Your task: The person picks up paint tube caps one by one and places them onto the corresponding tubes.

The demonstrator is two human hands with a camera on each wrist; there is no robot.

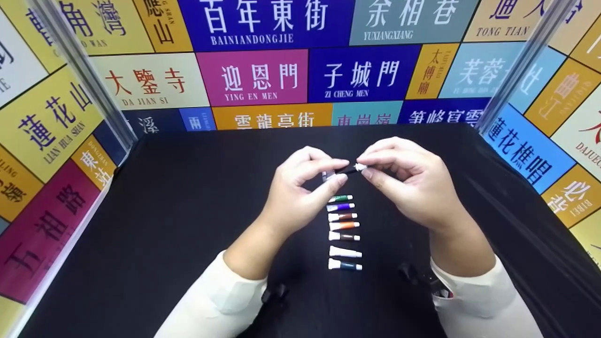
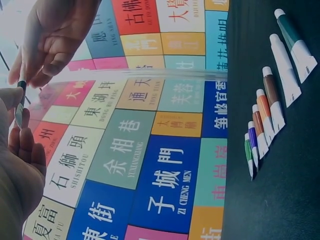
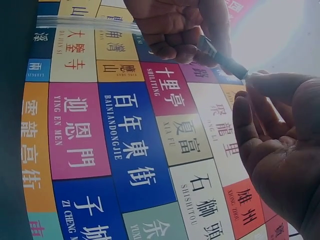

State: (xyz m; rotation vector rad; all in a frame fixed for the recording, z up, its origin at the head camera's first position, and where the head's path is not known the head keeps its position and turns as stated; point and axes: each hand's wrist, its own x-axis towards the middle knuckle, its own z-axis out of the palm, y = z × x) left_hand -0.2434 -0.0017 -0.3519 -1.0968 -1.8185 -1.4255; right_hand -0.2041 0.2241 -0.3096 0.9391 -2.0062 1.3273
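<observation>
Above the table, my left hand (image 1: 300, 185) pinches a small dark paint tube (image 1: 346, 171) between thumb and fingers. My right hand (image 1: 418, 180) pinches the white cap (image 1: 360, 166) at the tube's right end. The right wrist view shows the same tube (image 3: 230, 62) slanting from the left fingers down to the right thumb and forefinger; they cover most of the cap there. Below the hands runs a column of paint tubes: green (image 1: 343, 198), purple (image 1: 345, 206), brown (image 1: 346, 216), orange (image 1: 346, 225), dark brown (image 1: 347, 237), white (image 1: 347, 253) and dark teal (image 1: 348, 265).
A black cloth (image 1: 197, 225) covers the table. Panels printed with large characters (image 1: 253, 77) stand behind it and at both sides, with metal posts (image 1: 91, 75) at the corners. The lying tubes all point their caps to the right.
</observation>
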